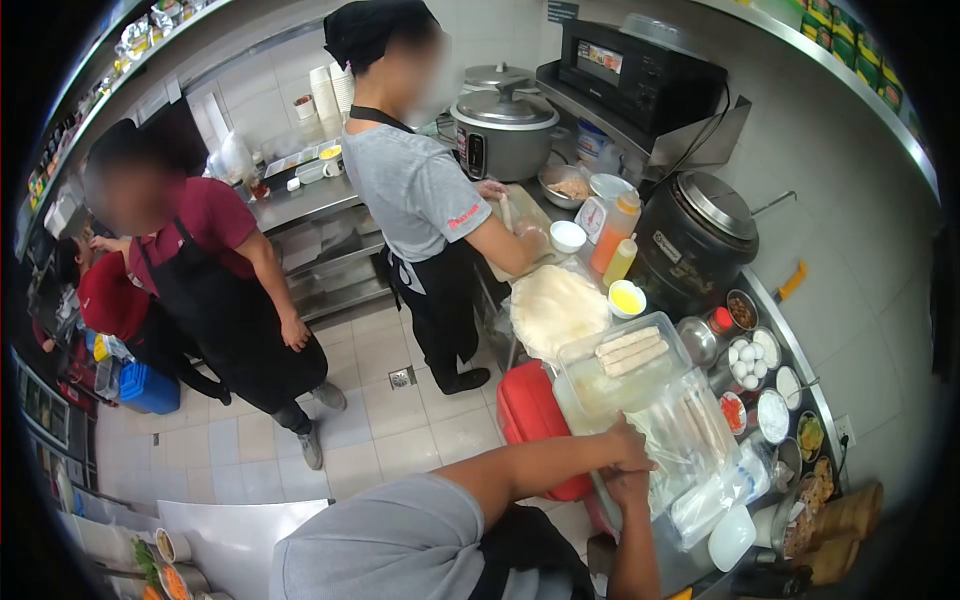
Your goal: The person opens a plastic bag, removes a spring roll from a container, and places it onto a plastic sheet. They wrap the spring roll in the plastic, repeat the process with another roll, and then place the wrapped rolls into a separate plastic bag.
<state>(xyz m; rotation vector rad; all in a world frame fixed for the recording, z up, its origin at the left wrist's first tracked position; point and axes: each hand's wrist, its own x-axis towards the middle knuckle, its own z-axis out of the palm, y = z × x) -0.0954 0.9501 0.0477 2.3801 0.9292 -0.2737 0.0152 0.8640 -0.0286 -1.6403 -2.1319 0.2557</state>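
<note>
My left hand (pixel 629 446) is closed at the near edge of a thin clear plastic sheet (pixel 662 460), apparently pinching it. Just below, my right hand (pixel 628 486) meets it at the same edge; its fingers are mostly hidden. Long pale rolls (pixel 700 412) lie under or inside clear plastic right of my hands. Beyond them stands a clear plastic container (pixel 575 385) with several pale rolls (pixel 630 352) in it. More clear plastic bags (pixel 715 500) lie to the right, with a white bowl (pixel 733 538) near the counter's edge.
A co-worker (pixel 410 190) handles a roll on a board beside a flattened dough sheet (pixel 555 310). Another person (pixel 215 270) stands at left. A red container (pixel 538 405) sits by the counter. Eggs (pixel 748 362), small ingredient bowls and a large dark cooker (pixel 690 240) line the wall.
</note>
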